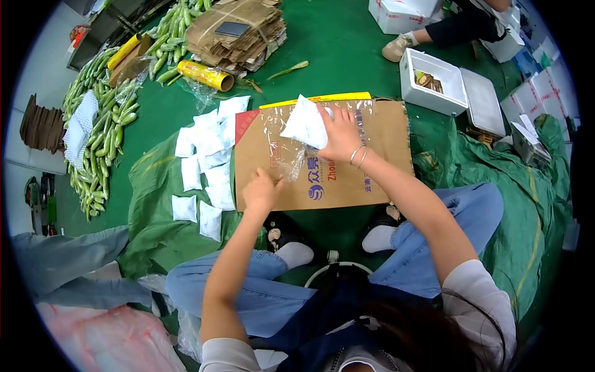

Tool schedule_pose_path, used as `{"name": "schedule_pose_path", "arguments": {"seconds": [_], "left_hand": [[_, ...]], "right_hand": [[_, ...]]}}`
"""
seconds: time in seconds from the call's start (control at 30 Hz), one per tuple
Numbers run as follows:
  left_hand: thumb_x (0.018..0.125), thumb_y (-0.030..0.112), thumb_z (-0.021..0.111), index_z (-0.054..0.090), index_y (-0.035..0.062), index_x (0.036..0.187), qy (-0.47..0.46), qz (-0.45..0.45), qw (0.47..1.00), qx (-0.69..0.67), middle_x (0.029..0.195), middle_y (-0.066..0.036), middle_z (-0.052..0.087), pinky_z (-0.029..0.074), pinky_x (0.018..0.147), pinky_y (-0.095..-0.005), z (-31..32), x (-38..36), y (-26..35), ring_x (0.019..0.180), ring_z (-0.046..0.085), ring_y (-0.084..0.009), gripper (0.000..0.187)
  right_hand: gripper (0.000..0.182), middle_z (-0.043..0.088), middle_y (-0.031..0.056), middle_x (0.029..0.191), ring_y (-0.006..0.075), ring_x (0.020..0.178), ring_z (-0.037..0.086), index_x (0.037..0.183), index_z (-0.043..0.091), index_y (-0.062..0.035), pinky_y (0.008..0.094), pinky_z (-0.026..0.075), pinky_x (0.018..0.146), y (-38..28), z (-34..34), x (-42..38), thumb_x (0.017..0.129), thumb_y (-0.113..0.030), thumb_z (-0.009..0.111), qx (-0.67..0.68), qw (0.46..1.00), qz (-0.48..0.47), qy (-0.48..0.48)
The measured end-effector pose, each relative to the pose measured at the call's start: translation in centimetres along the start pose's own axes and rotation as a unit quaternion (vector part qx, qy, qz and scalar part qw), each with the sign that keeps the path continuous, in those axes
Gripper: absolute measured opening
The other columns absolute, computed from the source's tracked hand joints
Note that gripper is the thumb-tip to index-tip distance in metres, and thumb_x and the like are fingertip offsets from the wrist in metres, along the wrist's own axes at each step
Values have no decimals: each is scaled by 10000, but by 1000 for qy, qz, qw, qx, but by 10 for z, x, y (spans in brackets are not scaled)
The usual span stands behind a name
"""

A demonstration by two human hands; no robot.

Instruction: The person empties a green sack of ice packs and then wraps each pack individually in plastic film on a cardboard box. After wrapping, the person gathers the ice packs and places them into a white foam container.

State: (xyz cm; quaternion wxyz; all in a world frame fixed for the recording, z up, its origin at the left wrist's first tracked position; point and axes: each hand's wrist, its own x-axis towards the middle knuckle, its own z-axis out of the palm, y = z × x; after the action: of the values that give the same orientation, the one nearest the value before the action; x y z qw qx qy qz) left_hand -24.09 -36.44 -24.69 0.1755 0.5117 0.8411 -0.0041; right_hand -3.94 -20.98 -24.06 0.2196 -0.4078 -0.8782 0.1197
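Observation:
A flat cardboard box (pixel 372 155) with printed lettering lies in front of me, with clear plastic film (pixel 291 162) over part of it. My right hand (pixel 339 133) holds a white packet (pixel 305 124) above the film, its fingers against the packet's right side. On the left part of the cardboard is my left hand (pixel 261 191), its fingers near the film's lower left edge; whether they pinch the film is too small to tell. Several white packets (pixel 207 139) lie left of the cardboard, on and beside a green sheet (pixel 149 204).
Wrapped green produce (pixel 99 149) is heaped at the left. A yellow film roll (pixel 206 75) lies near stacked flattened cardboard (pixel 235 37). An open white foam box (pixel 434 80) and its lid (pixel 482 102) are at the right. Another person's leg (pixel 443 33) shows behind.

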Motion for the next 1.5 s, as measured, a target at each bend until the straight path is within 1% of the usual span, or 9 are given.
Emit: {"name": "schedule_pose_path", "arguments": {"seconds": [0.23, 0.3, 0.43, 0.53, 0.83, 1.03, 1.1, 1.17, 1.5], "left_hand": [[888, 248, 499, 549, -30, 680, -87, 42, 987, -132, 670, -177, 621, 527, 694, -419, 16, 38, -42, 733, 655, -338, 351], [867, 146, 476, 585, -37, 673, -361, -35, 501, -786, 714, -142, 653, 523, 654, -367, -13, 53, -64, 664, 631, -269, 288], [855, 116, 481, 628, -38, 691, -143, -16, 587, -796, 741, -120, 662, 474, 597, -302, -59, 56, 18, 592, 562, -186, 269], [832, 112, 517, 624, -47, 666, -103, 125, 860, -484, 673, -122, 636, 471, 585, -280, -54, 71, 48, 590, 572, -144, 254], [799, 117, 519, 502, 23, 598, -171, -16, 844, -508, 564, -109, 553, 435, 506, -299, -38, 54, -23, 530, 575, -206, 222], [868, 72, 495, 560, -46, 685, -84, -7, 615, -784, 656, -156, 580, 483, 587, -343, -55, 43, -12, 676, 635, -282, 227], [890, 72, 506, 636, -80, 818, -70, -5, 646, -760, 711, -173, 639, 518, 651, -370, -43, 52, 17, 707, 652, -311, 212], [878, 113, 569, 627, -19, 1117, -52, 208, 876, -432, 1032, -201, 650, 518, 794, -383, -26, 73, 29, 899, 644, -354, 279], [619, 323, 819, 307, 165, 1444, -5, 533, 846, -9, 1415, -149, 382, 461, 950, -432, -50, 118, 44, 1246, 428, -361, 984]], "right_hand": [[1029, 420, 248, 1243, 399, 1177, 409, 1397, 323, -30, 469, 283, 1059, 9, 15, -17, 517, -267, 799, -33, 994, -56, -91], [1034, 418, 252, 1252, 398, 1203, 404, 1396, 327, -29, 468, 273, 1078, 7, 8, -24, 516, -263, 816, -63, 987, -86, -124], [1061, 434, 238, 1263, 386, 1210, 412, 1408, 319, -45, 468, 289, 1067, -1, 2, -24, 501, -279, 819, -39, 966, -183, -176], [1101, 463, 207, 1260, 344, 1184, 432, 1388, 357, -48, 443, 312, 1024, 10, -7, -4, 453, -398, 822, 84, 953, -113, -270], [994, 461, 195, 1215, 369, 1148, 420, 1376, 350, -49, 442, 272, 1031, 11, 1, 5, 494, -253, 761, 117, 991, 31, -56], [986, 431, 246, 1204, 402, 1160, 402, 1370, 335, -11, 481, 283, 1048, -16, 28, -20, 506, -181, 778, 14, 998, -45, -51], [1000, 413, 248, 1230, 410, 1187, 387, 1378, 327, -9, 480, 275, 1063, -18, 22, -19, 507, -175, 788, -5, 996, -42, -76], [983, 393, 279, 1254, 430, 1188, 383, 1363, 351, -10, 482, 273, 1067, -7, 23, -8, 507, -199, 796, 32, 990, -75, -111], [972, 523, 226, 1231, 349, 1131, 532, 1347, 383, 35, 377, 439, 960, 39, 22, 27, 525, -252, 815, 340, 915, 47, -212]]}}
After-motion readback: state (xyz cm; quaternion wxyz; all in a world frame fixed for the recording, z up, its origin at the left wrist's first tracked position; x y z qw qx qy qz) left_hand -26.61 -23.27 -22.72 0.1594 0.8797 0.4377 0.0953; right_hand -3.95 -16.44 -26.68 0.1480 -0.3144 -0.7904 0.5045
